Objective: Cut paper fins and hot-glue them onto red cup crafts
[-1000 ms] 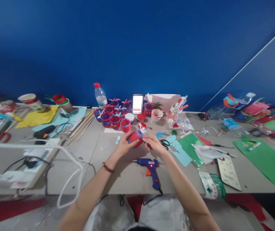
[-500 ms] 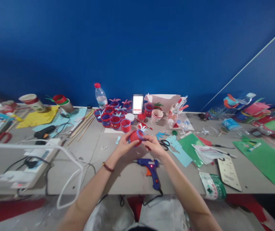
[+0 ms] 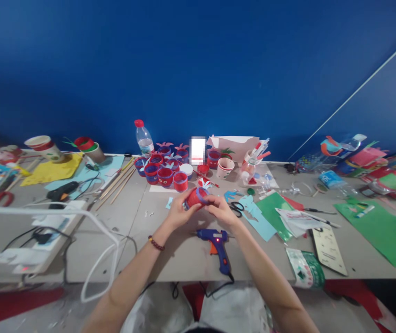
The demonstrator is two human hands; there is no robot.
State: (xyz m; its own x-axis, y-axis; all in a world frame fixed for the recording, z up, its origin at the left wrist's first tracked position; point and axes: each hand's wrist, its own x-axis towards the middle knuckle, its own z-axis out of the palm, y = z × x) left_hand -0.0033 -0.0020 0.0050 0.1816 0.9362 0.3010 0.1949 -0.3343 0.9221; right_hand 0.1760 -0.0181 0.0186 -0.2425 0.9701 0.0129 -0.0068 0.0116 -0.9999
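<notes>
Between my two hands I hold a red paper cup (image 3: pixel 195 198) with a purple-blue band, tilted above the table. My left hand (image 3: pixel 180 210) is wrapped round its left side. The fingers of my right hand (image 3: pixel 220 208) pinch at the band on its right edge. Below my hands a blue glue gun (image 3: pixel 218 243) with an orange trigger and a lit red light lies on its side. Just behind the held cup is a small pale-blue paper leaf piece (image 3: pixel 204 183). Black-handled scissors (image 3: pixel 236 209) lie right of my right hand.
Several red and purple decorated cups (image 3: pixel 165 177) stand at the back, beside a water bottle (image 3: pixel 144 138). On the left are wooden sticks (image 3: pixel 118 185), a power strip (image 3: pixel 50 240) and a looping white cable (image 3: pixel 109 231). Green paper (image 3: pixel 276 212) and a white-green packet (image 3: pixel 305 267) lie right.
The cup has turned slightly in my hands, and my right fingers have shifted a little along its band. The rest of the table looks the same apart from a slight camera shift.
</notes>
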